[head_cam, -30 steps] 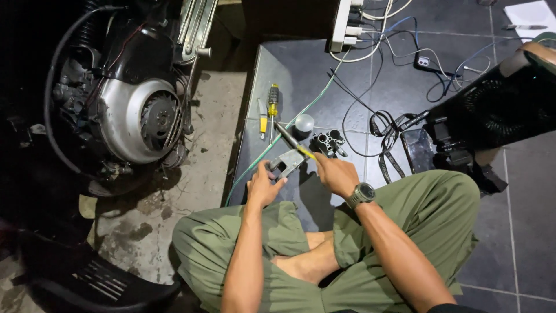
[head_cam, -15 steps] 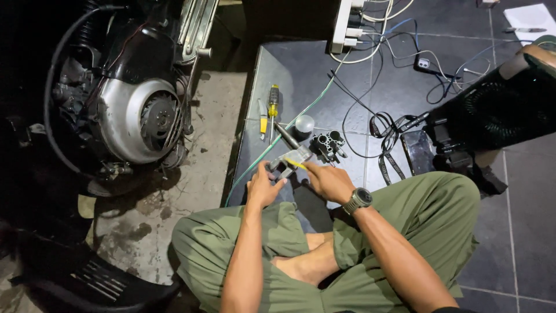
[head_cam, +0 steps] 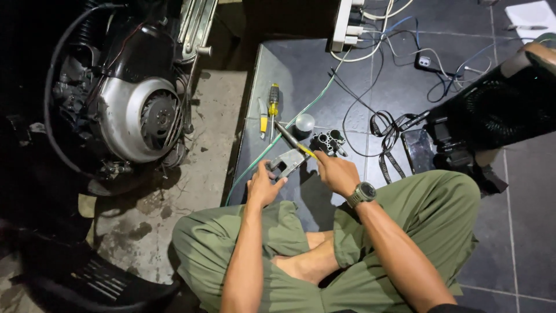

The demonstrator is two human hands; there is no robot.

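My left hand (head_cam: 263,186) pins the small grey metal bracket (head_cam: 286,163) to the floor; right hand (head_cam: 336,172), now lower, grips the yellow-handled tool (head_cam: 294,141), tip just above the bracket.

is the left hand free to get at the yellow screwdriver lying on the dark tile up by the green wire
Probably not right away: the left hand is holding the grey metal part. The yellow screwdriver lies uncovered just beyond, so the path itself looks open once that hand lets go.

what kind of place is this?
Likely an informal home repair spot on the floor: an exposed scooter engine, a yellow-handled screwdriver on dark tiles, and a power strip with tangled cables.
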